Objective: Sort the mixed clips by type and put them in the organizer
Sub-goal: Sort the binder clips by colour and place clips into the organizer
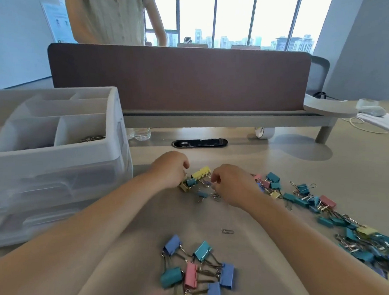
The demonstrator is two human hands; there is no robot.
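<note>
Yellow, teal and blue binder clips make up a small cluster (201,172) at the middle of the tabletop (277,164), directly between the two hands. It holds two yellow, one teal and one small blue, with a few silver paper clips (216,196) at its right end. Its long axis runs roughly left to right, so each hand meets one end. The left hand (169,168) curls its fingers onto the left end. The right hand (232,184) curls thumb and forefinger by the wire handles. Whether either has actually pinched a clip cannot be told. The left hand is nearer the organizer (54,161) at the tabletop's left edge, where wire clips (92,139) lie in one front compartment. Seven larger binder clips (191,275) show at the near edge, one lone paper clip (227,231) lies beyond them, and an uncountable pile (342,220) trails toward the right edge.
</note>
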